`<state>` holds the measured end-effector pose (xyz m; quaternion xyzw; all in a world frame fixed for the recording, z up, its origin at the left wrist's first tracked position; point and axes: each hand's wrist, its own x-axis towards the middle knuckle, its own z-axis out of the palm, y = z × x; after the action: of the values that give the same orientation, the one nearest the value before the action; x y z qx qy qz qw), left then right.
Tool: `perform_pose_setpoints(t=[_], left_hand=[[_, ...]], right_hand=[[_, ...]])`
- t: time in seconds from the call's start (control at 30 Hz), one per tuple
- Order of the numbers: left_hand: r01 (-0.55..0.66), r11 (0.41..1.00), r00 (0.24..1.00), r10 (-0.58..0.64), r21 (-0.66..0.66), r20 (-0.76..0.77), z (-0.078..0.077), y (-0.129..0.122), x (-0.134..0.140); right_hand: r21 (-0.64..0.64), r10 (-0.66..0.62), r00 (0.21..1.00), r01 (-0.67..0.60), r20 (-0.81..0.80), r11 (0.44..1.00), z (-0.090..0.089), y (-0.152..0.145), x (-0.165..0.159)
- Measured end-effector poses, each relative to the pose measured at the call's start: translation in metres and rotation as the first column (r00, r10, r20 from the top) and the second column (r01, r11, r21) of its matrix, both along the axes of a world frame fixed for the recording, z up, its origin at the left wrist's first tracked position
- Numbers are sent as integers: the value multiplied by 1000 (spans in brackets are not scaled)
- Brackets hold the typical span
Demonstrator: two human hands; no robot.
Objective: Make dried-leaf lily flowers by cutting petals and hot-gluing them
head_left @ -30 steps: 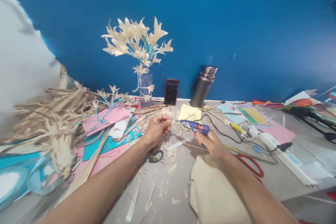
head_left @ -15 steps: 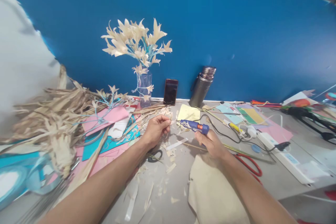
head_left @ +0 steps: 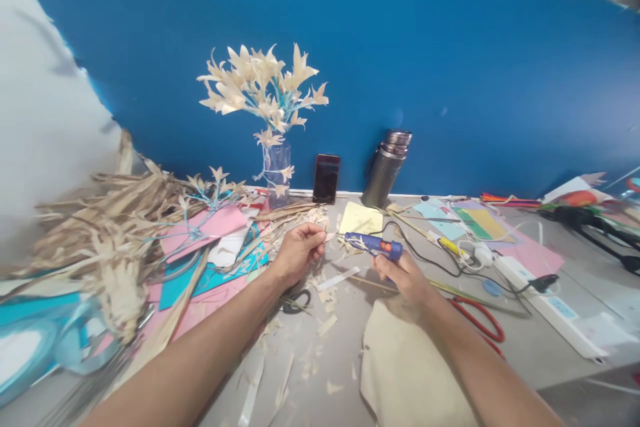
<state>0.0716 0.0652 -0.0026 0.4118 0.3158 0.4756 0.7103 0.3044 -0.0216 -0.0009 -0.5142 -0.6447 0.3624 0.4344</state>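
— From the head view, what's in each grip?
— The right hand (head_left: 404, 275) wraps a blue plastic glue gun (head_left: 371, 244); the left hand (head_left: 301, 250) pinches a small pale sliver (head_left: 329, 236) near its nozzle.
— Where's the gun?
— Above the grey counter (head_left: 530, 347), in front of a flat yellow paper sheet (head_left: 361, 217), pointing left.

Craft workspace: glue gun (head_left: 367, 244), ribbon (head_left: 47, 341), pink paper (head_left: 207, 229)

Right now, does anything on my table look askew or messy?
The flask tilts rightward, unlike the upright vase. Pale scraps litter the table, and the blue glue gun in your right hand looks streaked whitish.
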Motion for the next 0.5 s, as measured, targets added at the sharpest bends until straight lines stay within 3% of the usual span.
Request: perform_pose_setpoints(t=[0.17,0.37,0.5], left_hand=[[3,1000,1000,-3,-2,6,-3,0,2],[21,1000,1000,-21,-14,23,-3,0,3],[1,1000,1000,0,-27,15,-4,0,2]], right_hand=[[7,-50,998,50,31,999,1,-1,-2],[6,-6,989,5,147,1000,3,-2,-5],[28,-31,993,28,118,999,2,-1,-4]])
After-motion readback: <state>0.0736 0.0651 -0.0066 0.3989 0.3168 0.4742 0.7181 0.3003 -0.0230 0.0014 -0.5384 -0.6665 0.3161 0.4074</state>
